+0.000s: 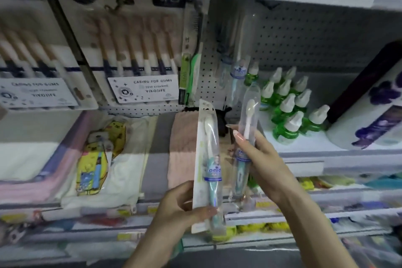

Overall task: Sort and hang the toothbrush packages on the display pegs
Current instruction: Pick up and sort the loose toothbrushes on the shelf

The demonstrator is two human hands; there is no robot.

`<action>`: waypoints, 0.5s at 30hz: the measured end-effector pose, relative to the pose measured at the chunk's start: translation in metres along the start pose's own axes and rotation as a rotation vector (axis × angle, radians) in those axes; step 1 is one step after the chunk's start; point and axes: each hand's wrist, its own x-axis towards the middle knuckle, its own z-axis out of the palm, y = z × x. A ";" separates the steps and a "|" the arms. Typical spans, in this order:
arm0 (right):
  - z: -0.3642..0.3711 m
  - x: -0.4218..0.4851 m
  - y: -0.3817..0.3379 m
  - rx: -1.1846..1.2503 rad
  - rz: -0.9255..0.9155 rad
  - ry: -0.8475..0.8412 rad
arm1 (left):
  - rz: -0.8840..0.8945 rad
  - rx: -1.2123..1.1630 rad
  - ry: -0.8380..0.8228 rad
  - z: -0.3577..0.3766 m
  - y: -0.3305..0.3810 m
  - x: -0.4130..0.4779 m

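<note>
My left hand (180, 206) grips a carded toothbrush package (207, 159) by its lower half, held upright below the pegboard (304, 35). My right hand (258, 156) holds a second toothbrush in a clear plastic case (248, 128), tilted slightly, just right of the first. More clear toothbrush packages (238, 65) hang on the pegboard above them. A green toothbrush pack (192, 72) hangs to their left. Large multi-brush packs (134, 50) hang further left.
Green bottles with white caps (291, 104) crowd the shelf at right, beside a white and purple roll (369, 102). Folded towels (182, 148) and a yellow cartoon kids' pack (97, 154) lie on the shelf below the pegs. Lower shelves hold more goods.
</note>
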 end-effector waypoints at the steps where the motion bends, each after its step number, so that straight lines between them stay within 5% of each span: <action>1: -0.005 -0.001 -0.004 -0.026 -0.026 -0.028 | 0.022 -0.008 -0.009 0.000 0.001 -0.001; 15: -0.005 0.008 -0.064 -0.242 -0.349 -0.103 | 0.181 -0.100 0.021 -0.015 0.013 -0.010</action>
